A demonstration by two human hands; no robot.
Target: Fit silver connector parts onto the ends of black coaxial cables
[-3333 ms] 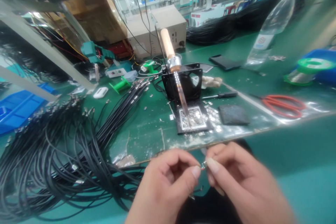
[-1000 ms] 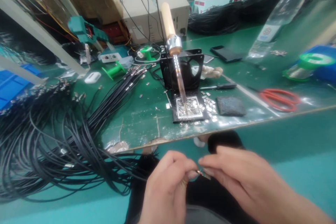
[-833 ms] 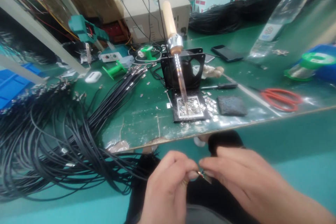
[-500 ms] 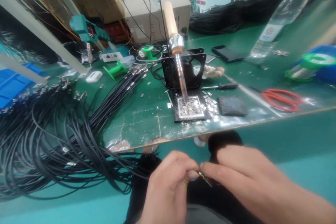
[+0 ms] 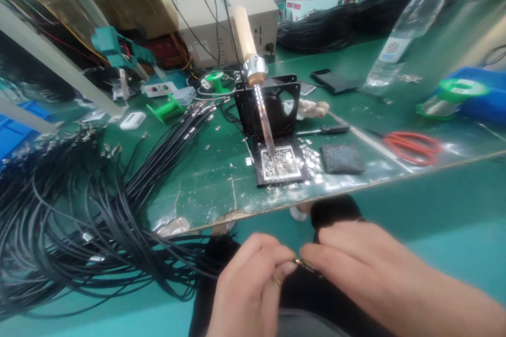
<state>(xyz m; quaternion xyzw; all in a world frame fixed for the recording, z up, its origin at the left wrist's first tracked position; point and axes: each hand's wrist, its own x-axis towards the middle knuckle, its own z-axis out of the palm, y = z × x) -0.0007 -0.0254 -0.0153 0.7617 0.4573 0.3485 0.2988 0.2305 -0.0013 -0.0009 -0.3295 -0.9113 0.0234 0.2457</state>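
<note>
Over my lap, below the table edge, my left hand is closed in a pinch at one end of a small gold-and-silver metal connector. My right hand meets it from the other side, thumb and forefinger closed on the same piece. Most of the connector is hidden by the fingers, and whether a wire is joined to it cannot be made out. To the left of my hands, a big bundle of black cables with metal ends hangs over the table edge.
A soldering iron with a wooden handle leans on a black fan stand, amid scattered small metal pieces. Rightward lie a dark square block, red-handled scissors, a solder spool and a plastic bottle.
The whole view has shifted slightly, so the table things appear further left. Both hands stay together on the connector, and less of its pointed right end shows.
</note>
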